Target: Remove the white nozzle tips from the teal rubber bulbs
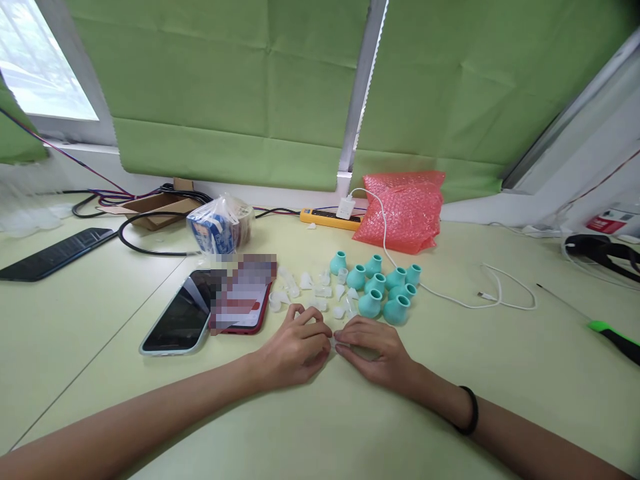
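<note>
My left hand (303, 343) and my right hand (373, 350) meet at the middle of the table, fingertips pinched together. Between them is a small translucent plastic piece (333, 343), mostly hidden by the fingers, so its exact shape cannot be made out. Just beyond the hands lie several loose clear plastic pieces, among them a short tube (289, 283) and a small cup-like part (342, 275). To their right stands a cluster of several teal rubber bulbs (371, 304) with open necks facing up.
Left of my hands lie a dark-screened phone (177, 317) and a red-cased phone (245, 297). Behind are a plastic-wrapped blue package (215, 227), a yellow power strip (327, 219) and a red bubble-wrap bag (400, 213). A white cable (460, 305) and a green-handled screwdriver (613, 337) lie right.
</note>
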Demonstrator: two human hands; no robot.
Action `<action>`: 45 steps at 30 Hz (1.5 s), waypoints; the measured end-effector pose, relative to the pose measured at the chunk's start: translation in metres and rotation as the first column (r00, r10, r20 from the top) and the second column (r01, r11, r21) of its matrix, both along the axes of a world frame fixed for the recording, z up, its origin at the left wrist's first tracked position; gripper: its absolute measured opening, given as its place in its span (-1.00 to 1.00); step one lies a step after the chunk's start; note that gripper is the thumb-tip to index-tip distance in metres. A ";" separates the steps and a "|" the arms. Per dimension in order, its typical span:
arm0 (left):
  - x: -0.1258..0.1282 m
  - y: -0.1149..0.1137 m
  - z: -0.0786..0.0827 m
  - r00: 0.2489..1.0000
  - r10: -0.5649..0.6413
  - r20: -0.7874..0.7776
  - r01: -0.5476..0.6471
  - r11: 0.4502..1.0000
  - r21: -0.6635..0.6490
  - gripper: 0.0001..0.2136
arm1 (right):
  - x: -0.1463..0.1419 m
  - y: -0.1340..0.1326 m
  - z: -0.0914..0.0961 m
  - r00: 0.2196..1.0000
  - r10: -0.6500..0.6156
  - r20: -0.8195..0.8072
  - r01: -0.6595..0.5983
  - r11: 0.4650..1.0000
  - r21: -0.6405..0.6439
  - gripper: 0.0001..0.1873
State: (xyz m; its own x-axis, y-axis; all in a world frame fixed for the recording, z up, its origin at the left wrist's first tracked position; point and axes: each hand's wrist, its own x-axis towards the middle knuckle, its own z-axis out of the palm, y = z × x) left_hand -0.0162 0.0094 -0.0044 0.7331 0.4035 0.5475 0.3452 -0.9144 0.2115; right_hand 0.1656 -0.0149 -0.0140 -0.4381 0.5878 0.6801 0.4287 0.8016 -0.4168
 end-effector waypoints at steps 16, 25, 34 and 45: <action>0.001 0.001 -0.002 0.999 -0.023 0.040 0.023 1.000 -0.006 -0.87 | 0.001 -0.005 0.003 0.952 -0.114 0.282 0.067 0.983 0.172 -0.81; 0.000 0.001 -0.001 0.998 -0.040 0.051 0.042 0.998 -0.040 -0.92 | 0.001 -0.007 0.003 0.925 -0.182 0.335 0.097 0.962 0.256 -0.83; 0.000 0.004 -0.009 0.974 -0.101 0.202 0.108 0.994 -0.025 -0.87 | 0.002 -0.004 0.002 0.937 -0.187 0.294 0.118 0.964 0.238 -0.84; 0.002 0.006 -0.008 0.969 -0.127 0.214 0.143 0.988 -0.062 -0.89 | 0.000 -0.005 0.002 0.957 -0.148 0.250 0.104 0.978 0.182 -0.83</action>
State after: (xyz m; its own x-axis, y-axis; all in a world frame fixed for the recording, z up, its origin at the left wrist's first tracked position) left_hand -0.0142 0.0156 -0.0126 0.6564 0.3552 0.6655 0.1606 -0.9278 0.3367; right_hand 0.1654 -0.0198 -0.0119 -0.5427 0.5390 0.6442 0.6068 0.7819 -0.1430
